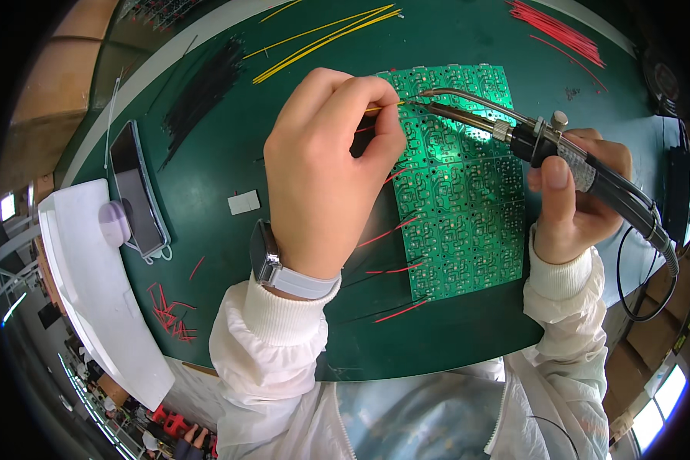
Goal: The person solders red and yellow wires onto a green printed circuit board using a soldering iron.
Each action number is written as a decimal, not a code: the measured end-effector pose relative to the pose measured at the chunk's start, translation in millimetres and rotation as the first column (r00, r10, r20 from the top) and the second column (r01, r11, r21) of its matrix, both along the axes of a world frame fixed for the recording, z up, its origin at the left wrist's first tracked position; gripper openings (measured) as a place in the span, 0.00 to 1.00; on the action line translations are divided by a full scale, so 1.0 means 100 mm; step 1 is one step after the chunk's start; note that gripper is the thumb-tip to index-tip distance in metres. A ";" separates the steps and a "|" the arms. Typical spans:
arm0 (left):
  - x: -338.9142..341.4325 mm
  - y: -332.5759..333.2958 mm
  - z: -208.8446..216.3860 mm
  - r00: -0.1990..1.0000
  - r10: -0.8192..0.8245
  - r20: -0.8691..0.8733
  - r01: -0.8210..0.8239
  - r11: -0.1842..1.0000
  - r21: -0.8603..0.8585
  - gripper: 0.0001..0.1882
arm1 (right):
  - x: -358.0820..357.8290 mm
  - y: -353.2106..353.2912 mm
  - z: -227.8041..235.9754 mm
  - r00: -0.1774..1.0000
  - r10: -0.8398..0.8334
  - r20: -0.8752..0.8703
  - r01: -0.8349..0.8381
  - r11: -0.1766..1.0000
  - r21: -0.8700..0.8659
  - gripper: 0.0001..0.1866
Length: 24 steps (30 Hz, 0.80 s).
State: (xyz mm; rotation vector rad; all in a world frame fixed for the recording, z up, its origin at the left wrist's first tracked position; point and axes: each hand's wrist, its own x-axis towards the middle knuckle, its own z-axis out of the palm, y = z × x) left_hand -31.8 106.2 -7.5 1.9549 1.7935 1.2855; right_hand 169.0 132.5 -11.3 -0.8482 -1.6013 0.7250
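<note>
A green circuit board panel (464, 230) lies on the dark green table mat, in front of me. My left hand (314, 165) is over its far left edge, thumb and forefinger pinching a thin yellow wire (374, 109). The wire's end points at the board's upper left part. My right hand (579, 203) grips a soldering iron (517, 139) with a curved metal tube (475, 98) clamped along it. The iron's tip is close to the wire end; whether they touch I cannot tell. Several red wires (397, 228) stick out from the board's left edge, with dark wires beside some.
Beyond the board lie loose yellow wires (322, 44), with black wires (203, 96) to their left. A red wire bundle (563, 34) is at the far right. At left are a phone (138, 188), a white curved panel (100, 284), a small white block (244, 202) and short red wires (169, 314).
</note>
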 end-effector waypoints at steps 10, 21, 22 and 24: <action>0.01 0.01 0.01 1.000 -0.004 0.023 0.004 1.000 -0.020 0.09 | 0.00 0.01 0.00 1.000 -0.003 0.019 0.003 1.000 0.014 0.16; -0.01 0.01 0.00 0.997 0.007 -0.077 -0.006 1.000 0.020 0.08 | 0.03 0.05 -0.03 0.998 0.033 0.058 -0.040 0.990 0.137 0.16; 0.00 0.01 0.00 0.997 0.007 -0.077 -0.006 1.000 0.020 0.08 | 0.03 0.05 -0.03 0.998 0.033 0.058 -0.040 0.990 0.137 0.16; 0.00 0.02 -0.01 0.996 0.005 -0.094 -0.002 0.999 0.032 0.08 | 0.02 0.05 -0.03 0.998 0.040 0.057 -0.047 0.989 0.140 0.17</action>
